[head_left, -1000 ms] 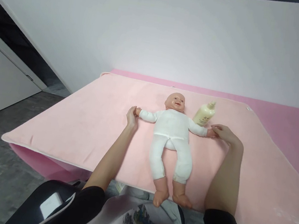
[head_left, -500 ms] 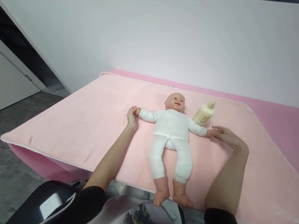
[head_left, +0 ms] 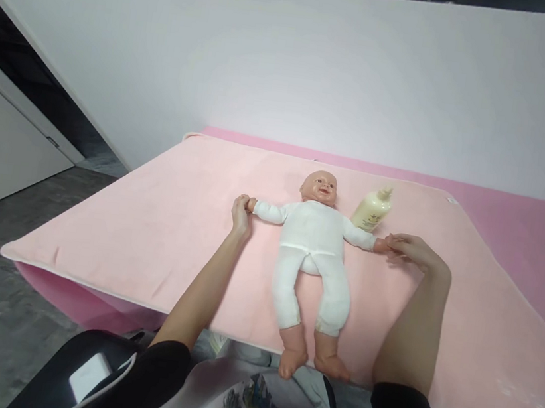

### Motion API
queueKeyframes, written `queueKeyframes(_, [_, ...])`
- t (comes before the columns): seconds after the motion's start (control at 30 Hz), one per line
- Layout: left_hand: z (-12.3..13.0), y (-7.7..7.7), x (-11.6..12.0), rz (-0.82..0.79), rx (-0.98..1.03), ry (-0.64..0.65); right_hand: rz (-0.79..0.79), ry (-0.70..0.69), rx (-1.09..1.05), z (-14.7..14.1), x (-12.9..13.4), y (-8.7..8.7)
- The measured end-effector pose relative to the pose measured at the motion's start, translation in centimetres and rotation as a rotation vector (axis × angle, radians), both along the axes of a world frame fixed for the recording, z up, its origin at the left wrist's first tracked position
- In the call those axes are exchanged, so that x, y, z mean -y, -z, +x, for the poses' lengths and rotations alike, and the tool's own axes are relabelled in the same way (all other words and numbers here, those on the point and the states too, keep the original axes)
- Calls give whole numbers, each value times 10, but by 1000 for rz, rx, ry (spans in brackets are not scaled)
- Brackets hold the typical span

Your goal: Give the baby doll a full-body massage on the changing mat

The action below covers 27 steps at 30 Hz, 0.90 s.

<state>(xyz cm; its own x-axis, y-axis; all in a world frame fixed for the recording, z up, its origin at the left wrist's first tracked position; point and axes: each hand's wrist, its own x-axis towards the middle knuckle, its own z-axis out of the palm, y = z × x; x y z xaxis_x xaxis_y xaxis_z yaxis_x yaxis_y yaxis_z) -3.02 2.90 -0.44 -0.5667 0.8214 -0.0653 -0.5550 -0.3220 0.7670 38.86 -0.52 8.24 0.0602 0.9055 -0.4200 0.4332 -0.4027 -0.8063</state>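
White-clad doll (head_left: 313, 233) supine, arms outspread, on pink blanket (head_left: 124, 224).

A white wall (head_left: 320, 70) rises above grey floor (head_left: 10, 216).

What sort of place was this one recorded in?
Possibly an infant-care practice room: a baby doll lies on a pink blanket, with a pale pump bottle beside it.
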Motion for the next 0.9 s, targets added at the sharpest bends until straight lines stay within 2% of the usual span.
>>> queueKeyframes(0.23, [-1, 2, -2, -58, -16, -44, 26, 56, 78, -1, -4, 4])
queueKeyframes(0.43, [-2, 1, -3, -1, 30, -17, 112, 115, 115, -4, -14, 10])
queueKeyframes(0.77, [-1, -1, -3, -99, 61, -29, 200, 172, 110, -15, -6, -3])
queueKeyframes(0.9, [-1, -1, -3, -108, 60, -33, 187, 168, 108, -13, -4, -4])
